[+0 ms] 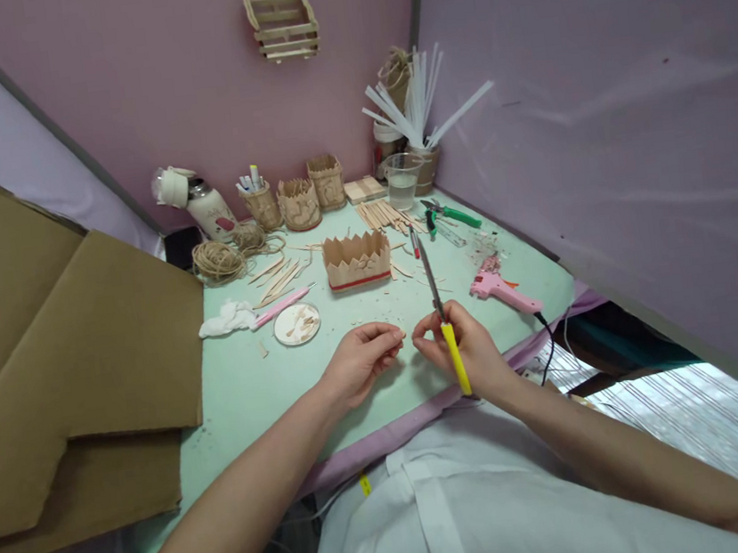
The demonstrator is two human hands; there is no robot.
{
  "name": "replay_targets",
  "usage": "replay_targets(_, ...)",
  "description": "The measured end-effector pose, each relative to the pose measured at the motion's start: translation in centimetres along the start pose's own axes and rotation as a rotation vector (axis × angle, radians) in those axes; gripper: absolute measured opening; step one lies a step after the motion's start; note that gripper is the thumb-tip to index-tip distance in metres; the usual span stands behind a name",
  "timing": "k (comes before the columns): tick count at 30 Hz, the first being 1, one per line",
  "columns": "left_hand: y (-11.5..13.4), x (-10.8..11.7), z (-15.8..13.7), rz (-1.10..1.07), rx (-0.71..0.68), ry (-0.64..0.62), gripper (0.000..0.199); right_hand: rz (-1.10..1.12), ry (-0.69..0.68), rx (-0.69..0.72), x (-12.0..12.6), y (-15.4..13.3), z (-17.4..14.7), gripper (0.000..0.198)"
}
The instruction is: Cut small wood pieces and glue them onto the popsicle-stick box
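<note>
Left hand (367, 362) pinches small tan piece (404, 334), right hand (478, 351) holds yellow-handled metal tool (458, 362), forearms (267, 464) angle inward at pale-green desk (248, 390).

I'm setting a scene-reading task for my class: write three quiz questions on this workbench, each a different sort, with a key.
1. Which hand holds the yellow-handled tool?
2. True or false: in the picture, the glue gun lies to the right of the dish.
3. What colour is the stripe along the box? A) blue B) red C) green

Key:
1. The right hand
2. True
3. B
</note>
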State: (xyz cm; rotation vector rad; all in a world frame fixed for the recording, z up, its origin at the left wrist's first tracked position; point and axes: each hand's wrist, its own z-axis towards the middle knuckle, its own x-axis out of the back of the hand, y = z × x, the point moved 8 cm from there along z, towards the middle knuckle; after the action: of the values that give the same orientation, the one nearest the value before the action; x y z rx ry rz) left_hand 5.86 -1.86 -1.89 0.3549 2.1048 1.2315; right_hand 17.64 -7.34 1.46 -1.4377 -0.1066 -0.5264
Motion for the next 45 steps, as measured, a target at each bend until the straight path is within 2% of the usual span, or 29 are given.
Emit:
replay_targets(5, 1.5, 0.6, -0.3, 0.153, -0.203, 0.115, 0.017, -0.349, -0.177, 0.013, 0.7, -0.1, -0.3, 0.032)
replay_targets(8, 2.0, 0.8, -0.4, 0.223, -0.278, 0.157, 0.014, -0.552, -0.245, 0.026, 1.4, -0.5, -0.8, 0.033)
replay_targets(15, 2.9, 0.4, -0.8, 0.276, -0.429, 0.112, 0.008, -0.795, -0.272, 0.043, 2.6, -0.7, -1.7, 0.035)
replay_targets(21, 3.0, 0.1, -1.1, 0.354, -0.402, 0.100, 0.010, -0.806, -0.271, 0.052, 2.8, -0.4, -1.9, 0.034)
replay_targets(39, 3.0, 0.0, -1.0, 0.363, -0.373, 0.101, 0.010, -0.840, -0.314, 0.012, 2.6, 0.2, -2.3, 0.027)
replay_targets(45, 2.8, -0.3, -1.0, 0.356, -0.351, 0.058, 0.008, -0.849, -0.320, 0.015, 2.8, 0.3, -2.4, 0.027)
